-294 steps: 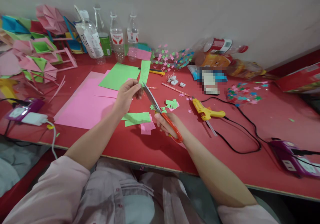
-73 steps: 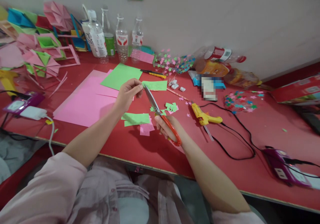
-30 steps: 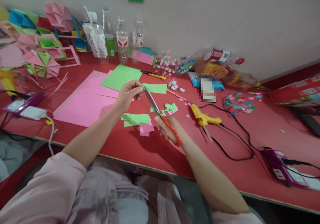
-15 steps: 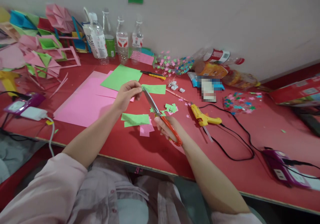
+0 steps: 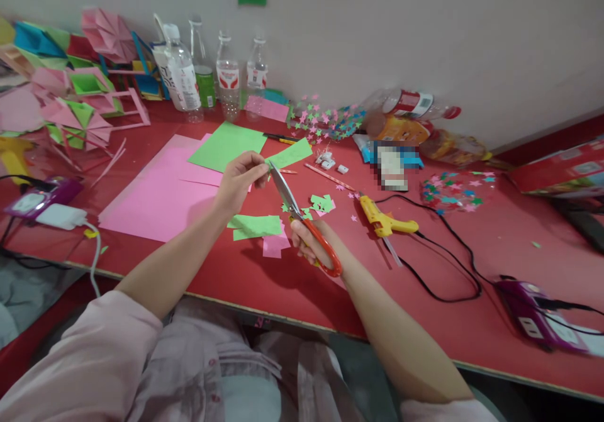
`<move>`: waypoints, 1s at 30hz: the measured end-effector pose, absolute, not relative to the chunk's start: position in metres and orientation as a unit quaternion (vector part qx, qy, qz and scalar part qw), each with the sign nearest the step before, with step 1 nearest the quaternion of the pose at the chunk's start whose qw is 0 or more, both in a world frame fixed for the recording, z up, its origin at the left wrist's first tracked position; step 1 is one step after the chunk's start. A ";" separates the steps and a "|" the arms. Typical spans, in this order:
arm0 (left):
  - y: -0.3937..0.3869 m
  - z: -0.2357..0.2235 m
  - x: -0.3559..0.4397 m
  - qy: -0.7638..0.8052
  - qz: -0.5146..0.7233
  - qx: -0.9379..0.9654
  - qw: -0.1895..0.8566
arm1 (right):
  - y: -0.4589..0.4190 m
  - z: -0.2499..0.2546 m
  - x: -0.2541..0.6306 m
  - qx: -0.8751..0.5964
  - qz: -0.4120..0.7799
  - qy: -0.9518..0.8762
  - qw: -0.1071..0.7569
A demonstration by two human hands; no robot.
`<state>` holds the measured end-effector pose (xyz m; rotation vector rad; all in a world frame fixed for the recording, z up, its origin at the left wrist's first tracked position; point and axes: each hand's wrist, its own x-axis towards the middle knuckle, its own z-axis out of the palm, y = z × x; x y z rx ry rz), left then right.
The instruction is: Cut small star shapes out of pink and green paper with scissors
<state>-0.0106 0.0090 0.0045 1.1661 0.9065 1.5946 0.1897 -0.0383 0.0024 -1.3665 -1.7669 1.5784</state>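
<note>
My left hand (image 5: 243, 180) pinches one end of a green paper strip (image 5: 293, 153), whose far end slants up to the right. Wrapped around the red handles of a pair of scissors (image 5: 323, 243) is my right hand (image 5: 309, 243). The blade tips meet the strip close to my left fingertips; whether the paper lies between the blades is too small to tell. Below the blades, more green strips (image 5: 257, 226) overlap pink paper pieces (image 5: 276, 246) on the table. Green cut-out scraps (image 5: 322, 204) lie just right of the scissors.
Large pink sheets (image 5: 146, 195) and a green sheet (image 5: 229, 145) lie left. A yellow glue gun (image 5: 387, 221) with a black cord rests right, near a purple power strip (image 5: 538, 321). Bottles (image 5: 229, 79) stand along the wall; paper crafts (image 5: 89, 82) fill the far left.
The free end of the green strip has tilted upward, uncovering a short pink stick beneath it. Both hands keep nearly the same place, and the view has shifted slightly.
</note>
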 end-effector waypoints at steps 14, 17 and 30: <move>0.007 0.002 -0.006 0.362 0.663 0.466 0.461 | -0.045 0.013 0.186 -0.498 0.557 -0.635 0.197; 0.008 0.004 -0.008 0.357 0.655 0.468 0.474 | -0.042 0.014 0.188 -0.497 0.554 -0.641 0.188; 0.004 0.003 -0.002 0.369 0.668 0.445 0.469 | -0.048 0.012 0.183 -0.507 0.543 -0.636 0.209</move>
